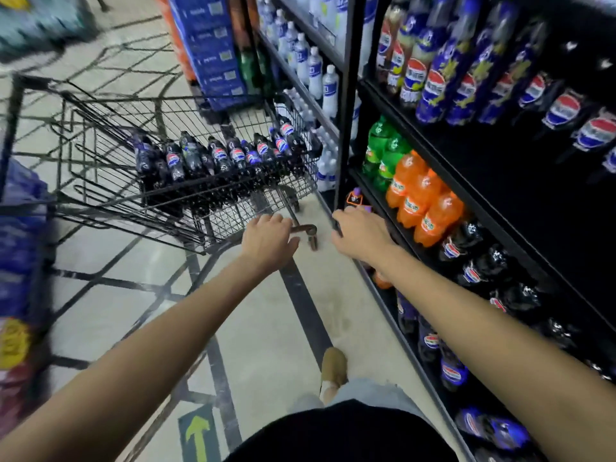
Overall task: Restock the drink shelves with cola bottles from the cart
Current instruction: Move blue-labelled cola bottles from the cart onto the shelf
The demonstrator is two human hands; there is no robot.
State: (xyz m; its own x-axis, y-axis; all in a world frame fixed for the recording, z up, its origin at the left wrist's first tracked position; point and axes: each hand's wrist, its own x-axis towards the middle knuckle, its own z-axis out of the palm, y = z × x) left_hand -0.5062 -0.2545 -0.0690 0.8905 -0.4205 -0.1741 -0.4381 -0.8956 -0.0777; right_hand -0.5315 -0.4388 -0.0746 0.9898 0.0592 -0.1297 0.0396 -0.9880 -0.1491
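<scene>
A black wire cart (110, 195) stands in the aisle ahead on the left. Several dark cola bottles (226, 155) with red, white and blue labels lie in a row in its basket. To the right runs the black drink shelf rack (346, 95), with more cola bottles (473, 271) on a low shelf. My left hand (270, 238) hovers in front of the cart's lower front frame, its fingers loosely curled and holding nothing. By the edge of the low shelf, my right hand (361, 235) is held back up; its fingers look loose and I see nothing in them.
Orange soda bottles (423, 201) and green ones (383, 151) fill the shelf just beyond my right hand. Blue-wrapped cola bottles (433, 78) stand above, white bottles (320, 75) further along. Blue cases (213, 51) are stacked past the cart. Blurred bags (20, 261) crowd the left edge.
</scene>
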